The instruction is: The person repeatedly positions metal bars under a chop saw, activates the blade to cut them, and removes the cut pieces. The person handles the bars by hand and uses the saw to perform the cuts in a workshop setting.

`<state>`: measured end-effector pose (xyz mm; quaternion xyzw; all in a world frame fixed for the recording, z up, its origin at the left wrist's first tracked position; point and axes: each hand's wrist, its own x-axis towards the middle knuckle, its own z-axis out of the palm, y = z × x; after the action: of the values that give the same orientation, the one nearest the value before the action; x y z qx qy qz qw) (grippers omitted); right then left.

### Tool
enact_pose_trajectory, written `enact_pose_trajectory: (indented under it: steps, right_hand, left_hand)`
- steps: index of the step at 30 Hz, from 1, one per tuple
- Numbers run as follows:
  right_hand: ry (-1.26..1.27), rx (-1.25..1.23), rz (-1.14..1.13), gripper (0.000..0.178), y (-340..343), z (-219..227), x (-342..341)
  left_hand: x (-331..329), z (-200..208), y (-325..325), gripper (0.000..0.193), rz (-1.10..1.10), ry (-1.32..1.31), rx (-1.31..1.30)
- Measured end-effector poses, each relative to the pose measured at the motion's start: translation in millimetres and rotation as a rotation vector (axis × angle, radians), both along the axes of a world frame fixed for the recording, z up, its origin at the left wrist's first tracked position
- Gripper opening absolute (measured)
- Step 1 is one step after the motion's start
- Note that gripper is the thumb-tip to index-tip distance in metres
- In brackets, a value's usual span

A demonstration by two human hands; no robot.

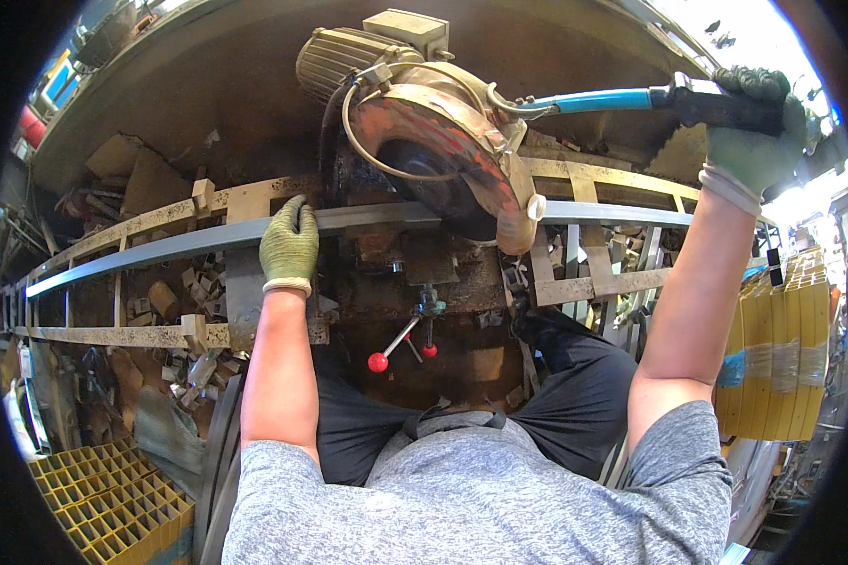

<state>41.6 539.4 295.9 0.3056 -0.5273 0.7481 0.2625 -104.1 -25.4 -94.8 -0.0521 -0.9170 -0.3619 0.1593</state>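
On saw hdl (702,101): R hand (761,135)

We see left hand (290,243), green-gloved, laid over long grey metal bar (160,250). Right hand (759,139), also gloved, wraps black grip (725,105) at end of blue lever (598,100) of cut-off saw (433,118). Dark disc (443,196) beside bar; contact unclear to us. Red-knobbed clamp handle (378,362) nearer body. We note yellow grid block (113,490) lower left.

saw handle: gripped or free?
Gripped: the gloved right hand is wrapped round the black grip at the end of the blue lever.
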Motion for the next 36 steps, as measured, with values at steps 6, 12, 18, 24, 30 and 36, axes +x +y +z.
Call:
enact_pose_trajectory:
  steps: [6,12,18,24,30,36]
  right_hand:
    - [0.039,-0.004,-0.166,0.035,-3.3,-7.3,1.7]
    - [0.036,-0.123,-0.268,0.035,-16.5,-19.8,7.5]
    - [0.091,-0.151,-0.141,0.036,-22.4,-39.0,26.4]
    - [0.076,-0.084,-0.312,0.037,-34.3,22.2,-52.2]
    - [-0.086,-0.015,-0.445,0.043,-126.2,110.0,-187.6]
    - [0.074,0.803,-1.026,0.029,-194.8,117.6,-248.8]
  left_hand:
    - [-1.0,-0.5,0.3,0.037,0.011,0.009,0.007]
    - [1.8,4.0,0.3,0.038,0.008,0.002,0.004]
    - [6.4,6.1,6.2,0.039,0.004,0.001,-0.073]
    - [11.1,6.9,11.0,0.040,0.015,-0.003,-0.055]
    - [13.4,14.4,10.8,0.039,-0.021,0.001,-0.046]
    - [10.1,20.5,9.4,0.039,-0.046,-0.090,-0.115]
